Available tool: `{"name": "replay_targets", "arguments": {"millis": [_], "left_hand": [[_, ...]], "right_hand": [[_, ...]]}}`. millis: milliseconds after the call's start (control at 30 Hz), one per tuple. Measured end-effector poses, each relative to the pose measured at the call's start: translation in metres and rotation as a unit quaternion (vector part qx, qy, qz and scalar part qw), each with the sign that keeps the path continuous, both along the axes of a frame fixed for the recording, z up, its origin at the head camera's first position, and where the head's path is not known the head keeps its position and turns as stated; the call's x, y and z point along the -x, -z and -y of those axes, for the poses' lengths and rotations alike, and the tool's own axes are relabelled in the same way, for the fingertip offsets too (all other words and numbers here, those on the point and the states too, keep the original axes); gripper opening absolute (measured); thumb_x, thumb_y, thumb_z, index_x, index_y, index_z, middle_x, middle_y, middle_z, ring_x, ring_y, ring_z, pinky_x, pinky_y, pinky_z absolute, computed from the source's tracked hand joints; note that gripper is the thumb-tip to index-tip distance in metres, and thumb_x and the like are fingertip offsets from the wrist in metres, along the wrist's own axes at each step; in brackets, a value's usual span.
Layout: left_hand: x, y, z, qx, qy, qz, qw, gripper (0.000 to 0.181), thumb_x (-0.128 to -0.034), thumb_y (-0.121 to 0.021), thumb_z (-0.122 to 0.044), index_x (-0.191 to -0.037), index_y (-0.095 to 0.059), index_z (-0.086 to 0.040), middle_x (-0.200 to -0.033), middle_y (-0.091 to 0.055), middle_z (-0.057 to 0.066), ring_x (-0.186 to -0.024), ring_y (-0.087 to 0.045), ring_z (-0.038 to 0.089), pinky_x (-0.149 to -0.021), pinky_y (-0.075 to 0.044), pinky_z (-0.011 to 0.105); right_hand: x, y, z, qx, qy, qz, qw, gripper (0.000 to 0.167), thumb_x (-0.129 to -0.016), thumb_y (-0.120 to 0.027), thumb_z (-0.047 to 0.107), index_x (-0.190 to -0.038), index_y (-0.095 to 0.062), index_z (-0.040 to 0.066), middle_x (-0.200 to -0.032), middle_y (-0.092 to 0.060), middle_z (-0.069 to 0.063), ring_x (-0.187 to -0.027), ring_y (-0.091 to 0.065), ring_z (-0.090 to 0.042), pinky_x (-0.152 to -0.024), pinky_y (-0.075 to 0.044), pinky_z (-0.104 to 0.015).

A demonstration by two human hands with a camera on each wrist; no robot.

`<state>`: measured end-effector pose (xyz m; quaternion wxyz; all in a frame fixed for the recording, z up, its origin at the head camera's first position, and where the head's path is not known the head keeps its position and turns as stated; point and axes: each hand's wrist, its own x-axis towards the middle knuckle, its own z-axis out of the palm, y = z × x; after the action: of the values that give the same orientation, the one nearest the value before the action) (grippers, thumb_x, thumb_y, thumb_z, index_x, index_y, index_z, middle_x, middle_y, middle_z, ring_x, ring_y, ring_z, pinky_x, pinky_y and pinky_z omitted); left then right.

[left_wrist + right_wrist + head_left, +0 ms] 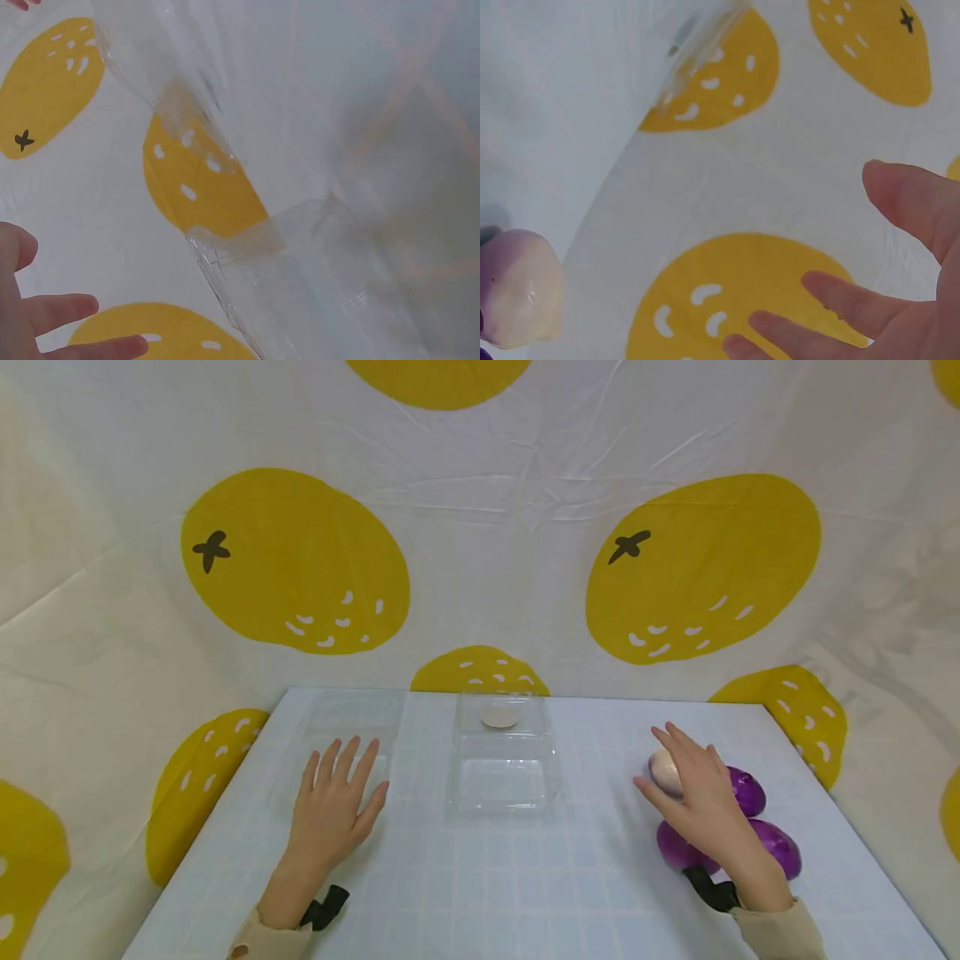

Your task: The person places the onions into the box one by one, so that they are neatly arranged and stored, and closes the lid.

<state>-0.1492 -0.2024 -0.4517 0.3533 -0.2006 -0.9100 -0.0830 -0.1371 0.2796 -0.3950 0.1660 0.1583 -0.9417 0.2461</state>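
My left hand (330, 806) is held with fingers spread over a clear plastic box (352, 710) at the left of the table; its fingers hold nothing. Over at the right, my right hand (701, 793) hovers with fingers extended above several glossy round purple things (776, 847), perhaps onions or turnips. One of these, a cream-and-purple one (663, 774), shows beside the thumb and also in the right wrist view (523, 289). The right hand partly hides the group. Between the hands stands an open clear plastic clamshell box (502, 785).
A pale oval spot (500, 717) shows at the clamshell's raised lid. The table (480, 885) has a light checked cover. Behind and beside it hangs a white cloth (495, 560) printed with big yellow fruit. Black bands circle both wrists.
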Motion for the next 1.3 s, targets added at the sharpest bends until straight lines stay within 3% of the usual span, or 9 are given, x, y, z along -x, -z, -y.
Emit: {"name": "replay_targets", "arguments": {"millis": [333,400,500,600,667,833,1000,1200,1300], "left_hand": [[0.002,-0.003,-0.016,-0.010,0.033,-0.053,0.9980,0.053,-0.1016,-0.037,-0.038,-0.121,-0.066,0.002,-0.116,-0.066,0.023,-0.104,-0.061,0.043,-0.089,-0.049,0.059],[0.003,-0.002,-0.021,-0.011,0.042,-0.053,0.9977,0.052,-0.1011,-0.039,-0.037,-0.120,-0.066,0.002,-0.116,-0.066,0.023,-0.103,-0.061,0.043,-0.088,-0.049,0.059],[0.004,0.000,-0.026,-0.010,0.053,-0.052,0.9972,0.050,-0.1006,-0.040,-0.036,-0.119,-0.066,0.002,-0.115,-0.066,0.023,-0.102,-0.062,0.043,-0.087,-0.050,0.058],[0.005,0.003,-0.032,-0.011,0.062,-0.049,0.9968,0.050,-0.1008,-0.039,-0.036,-0.119,-0.067,0.002,-0.115,-0.066,0.022,-0.102,-0.062,0.043,-0.087,-0.050,0.058],[0.005,0.005,-0.035,-0.010,0.065,-0.043,0.9969,0.051,-0.1012,-0.038,-0.037,-0.119,-0.067,0.001,-0.116,-0.066,0.022,-0.102,-0.062,0.043,-0.087,-0.050,0.057],[0.008,0.010,-0.043,-0.012,0.077,-0.035,0.9964,0.050,-0.1012,-0.038,-0.036,-0.119,-0.067,0.001,-0.117,-0.066,0.022,-0.103,-0.062,0.042,-0.088,-0.050,0.058],[0.013,0.016,-0.052,-0.019,0.095,-0.040,0.9944,0.046,-0.0984,-0.043,-0.032,-0.119,-0.066,0.001,-0.116,-0.066,0.023,-0.100,-0.062,0.044,-0.084,-0.051,0.060],[0.018,0.025,-0.060,-0.011,0.093,0.018,0.9954,0.054,-0.1028,-0.035,-0.041,-0.129,-0.062,-0.002,-0.128,-0.061,0.022,-0.109,-0.060,0.042,-0.091,-0.049,0.059],[0.020,0.027,-0.064,-0.013,0.097,0.061,0.9934,0.055,-0.1029,-0.038,-0.041,-0.138,-0.056,-0.003,-0.137,-0.055,0.023,-0.115,-0.057,0.043,-0.094,-0.047,0.060]], "right_hand": [[-0.019,-0.013,-0.025,0.085,-0.001,-0.004,0.9964,0.048,-0.092,-0.071,0.016,-0.136,-0.056,0.003,-0.144,-0.048,-0.026,-0.132,-0.039,-0.051,-0.111,-0.018,-0.070],[-0.022,-0.012,-0.031,0.087,0.011,0.007,0.9962,0.049,-0.094,-0.069,0.017,-0.139,-0.054,0.007,-0.145,-0.048,-0.022,-0.136,-0.039,-0.044,-0.106,-0.025,-0.072],[-0.027,-0.008,-0.040,0.087,0.029,0.020,0.9956,0.050,-0.095,-0.067,0.019,-0.143,-0.052,0.013,-0.145,-0.049,-0.019,-0.142,-0.036,-0.011,-0.103,-0.030,-0.071],[-0.030,-0.001,-0.048,0.088,0.036,0.021,0.9953,0.049,-0.095,-0.068,0.018,-0.142,-0.053,0.015,-0.142,-0.053,-0.018,-0.130,-0.030,0.017,-0.117,-0.031,-0.037],[-0.032,0.003,-0.052,0.088,0.039,0.023,0.9951,0.047,-0.095,-0.068,0.018,-0.140,-0.055,0.014,-0.139,-0.055,-0.013,-0.122,-0.028,0.024,-0.108,-0.029,-0.011],[-0.038,0.016,-0.061,0.099,0.047,0.035,0.9933,0.041,-0.095,-0.069,0.017,-0.135,-0.060,0.012,-0.128,-0.055,0.020,-0.112,-0.039,0.023,-0.085,-0.033,0.003],[-0.041,0.026,-0.062,0.094,0.063,0.089,0.9896,0.041,-0.097,-0.066,0.024,-0.136,-0.058,0.013,-0.133,-0.059,-0.004,-0.112,-0.042,0.018,-0.084,-0.035,0.002],[-0.042,0.035,-0.061,0.075,0.062,0.139,0.9855,0.044,-0.098,-0.064,0.030,-0.137,-0.057,0.010,-0.136,-0.058,-0.015,-0.118,-0.058,-0.033,-0.085,-0.047,-0.010],[-0.042,0.041,-0.062,0.082,0.043,0.133,0.9868,0.042,-0.097,-0.066,0.025,-0.135,-0.058,0.008,-0.134,-0.059,-0.014,-0.119,-0.058,-0.016,-0.085,-0.039,-0.003]]}}
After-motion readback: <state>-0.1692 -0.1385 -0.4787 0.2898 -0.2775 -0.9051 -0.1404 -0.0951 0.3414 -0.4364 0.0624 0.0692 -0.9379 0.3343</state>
